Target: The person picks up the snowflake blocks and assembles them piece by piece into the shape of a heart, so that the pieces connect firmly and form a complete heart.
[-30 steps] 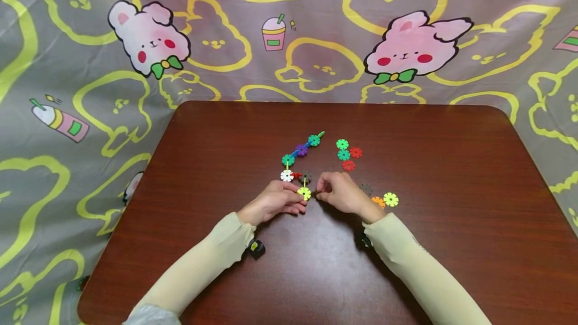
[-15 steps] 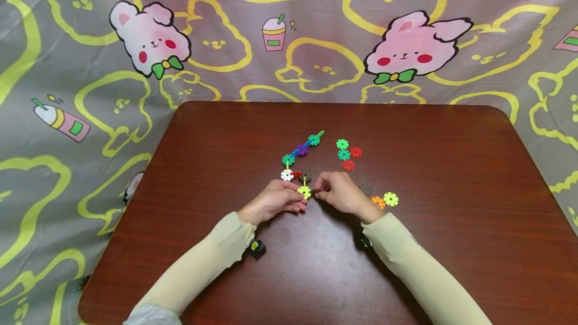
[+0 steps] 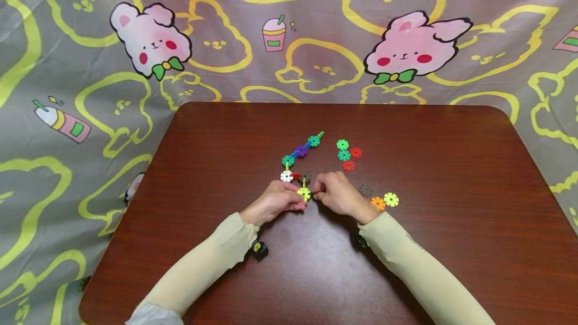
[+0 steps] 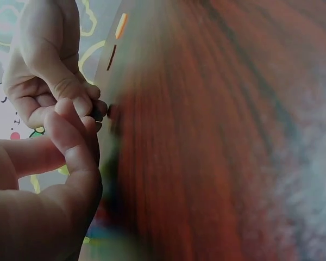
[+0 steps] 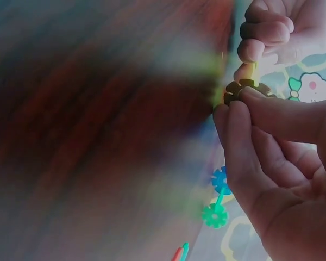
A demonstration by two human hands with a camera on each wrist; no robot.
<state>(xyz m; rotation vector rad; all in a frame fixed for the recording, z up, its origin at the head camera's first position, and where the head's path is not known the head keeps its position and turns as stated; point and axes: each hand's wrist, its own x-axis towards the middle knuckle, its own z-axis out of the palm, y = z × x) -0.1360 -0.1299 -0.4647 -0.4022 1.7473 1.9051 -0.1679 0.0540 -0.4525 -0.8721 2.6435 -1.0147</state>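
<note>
Barely a flicker here, but watch the right hand [image 3: 338, 194]: compared with 1.0 s ago it has edged leftward, and the grey disc [image 3: 365, 190] beside its wrist now shows whole, with more of the orange disc [image 3: 378, 203] too. The dark disc [image 5: 236, 91], pinched between right thumb and fingers, looks thinner from above, nearly edge-on. Over on the other side, the left hand [image 3: 275, 201] stays put, its fingers and thumb pinching the yellow disc [image 3: 305, 192] at the near end of the linked chain [image 3: 301, 151] on the desk [image 3: 203, 164]. From the right wrist, a yellow edge [image 5: 255, 73] stands against the dark disc's rim; whether it sits in a slot, I cannot tell. My call: this is fine lining-up of the 2 discs, and with both still pinched, the join looks unfinished.
</note>
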